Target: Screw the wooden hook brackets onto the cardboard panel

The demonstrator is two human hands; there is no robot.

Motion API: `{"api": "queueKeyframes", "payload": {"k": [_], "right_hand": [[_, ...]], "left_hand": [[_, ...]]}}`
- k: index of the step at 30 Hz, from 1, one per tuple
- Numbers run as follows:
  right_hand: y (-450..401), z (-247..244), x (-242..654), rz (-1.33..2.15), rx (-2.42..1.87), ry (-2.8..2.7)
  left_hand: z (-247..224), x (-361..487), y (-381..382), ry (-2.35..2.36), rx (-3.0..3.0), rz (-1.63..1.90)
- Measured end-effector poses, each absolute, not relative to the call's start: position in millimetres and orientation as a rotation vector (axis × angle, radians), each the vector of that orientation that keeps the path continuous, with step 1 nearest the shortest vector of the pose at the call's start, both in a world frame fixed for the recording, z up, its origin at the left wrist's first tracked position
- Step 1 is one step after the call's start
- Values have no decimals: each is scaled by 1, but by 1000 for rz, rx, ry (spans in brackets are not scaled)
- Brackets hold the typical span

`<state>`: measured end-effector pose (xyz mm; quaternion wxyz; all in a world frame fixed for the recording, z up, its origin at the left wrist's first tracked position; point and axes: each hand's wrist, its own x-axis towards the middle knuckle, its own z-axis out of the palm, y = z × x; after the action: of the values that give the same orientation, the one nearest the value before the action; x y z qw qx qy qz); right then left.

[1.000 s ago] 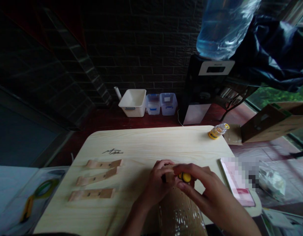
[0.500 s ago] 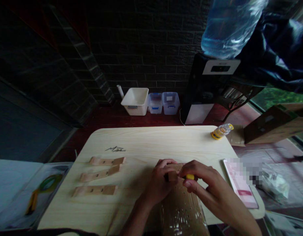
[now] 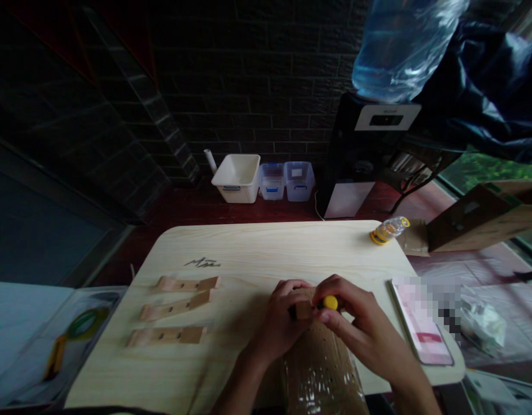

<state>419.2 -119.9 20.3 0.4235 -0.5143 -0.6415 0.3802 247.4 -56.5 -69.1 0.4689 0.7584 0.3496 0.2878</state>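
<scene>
My left hand (image 3: 284, 314) is closed round a small wooden piece (image 3: 304, 310), pressing it on the far end of a taped brown cardboard block (image 3: 321, 369). Between the fingertips of my right hand (image 3: 350, 311) is a yellow-ended tool (image 3: 330, 302), its tip against the wooden piece or hidden by the fingers. On the left of the table lie a far wooden piece (image 3: 188, 283), a middle one (image 3: 176, 305) and a near one (image 3: 166, 335), each with two dark holes. Thin dark screws or nails (image 3: 204, 262) lie in a loose group beyond them.
The pale wooden table (image 3: 266, 242) carries a clear bottle with yellow ends (image 3: 389, 230) at its far right corner and a phone (image 3: 423, 323) near its right edge. Bins (image 3: 240, 178) and a water dispenser (image 3: 354, 155) stand on the floor behind.
My right hand has turned slightly, and the tool's yellow end has tilted so that its round end faces the camera. My left hand stays on the wooden piece.
</scene>
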Motion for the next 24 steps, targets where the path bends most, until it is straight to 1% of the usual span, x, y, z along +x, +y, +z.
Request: {"api": "queueKeyframes", "payload": {"k": [9,15,24], "right_hand": [[-130,24,424,1050,-1231,-1608],[-134,24,432,1119,-1277,-1589],[-128,20,432,1114,-1237,-1586]], "left_hand": [[-67,250,-57,843,1870,703],[-70,250,-57,882,1870,701],[-69,250,-56,888,1857,702]]}}
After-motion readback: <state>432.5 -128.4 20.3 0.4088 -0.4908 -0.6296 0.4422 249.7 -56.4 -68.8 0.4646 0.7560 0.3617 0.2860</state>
